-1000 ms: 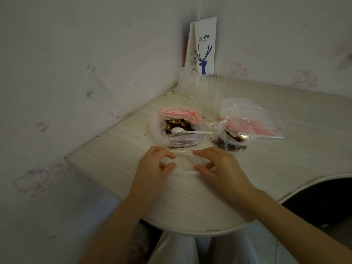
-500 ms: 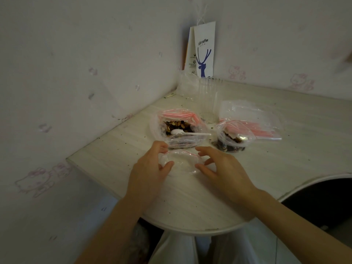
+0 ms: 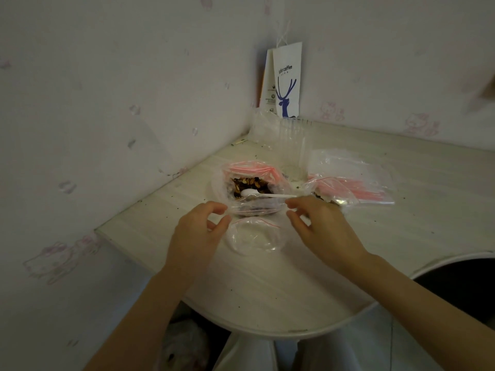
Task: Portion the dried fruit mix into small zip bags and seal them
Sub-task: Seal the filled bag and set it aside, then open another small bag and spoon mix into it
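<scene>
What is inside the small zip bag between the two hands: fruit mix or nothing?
Empty: the small zip bag is clear all through, and the pale table shows through it.

Left grip and right grip side by side, apart, fingers loosely curled.

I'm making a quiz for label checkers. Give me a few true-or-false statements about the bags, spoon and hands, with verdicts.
The small clear zip bag between the left hand and the right hand holds no fruit: true.
The white plastic spoon is gripped in a hand: false; it lies in the large clear bag of dried fruit mix.
A white paper bag with a blue deer stands in the corner: true.
The large bag is sealed: false; its mouth is open.
</scene>
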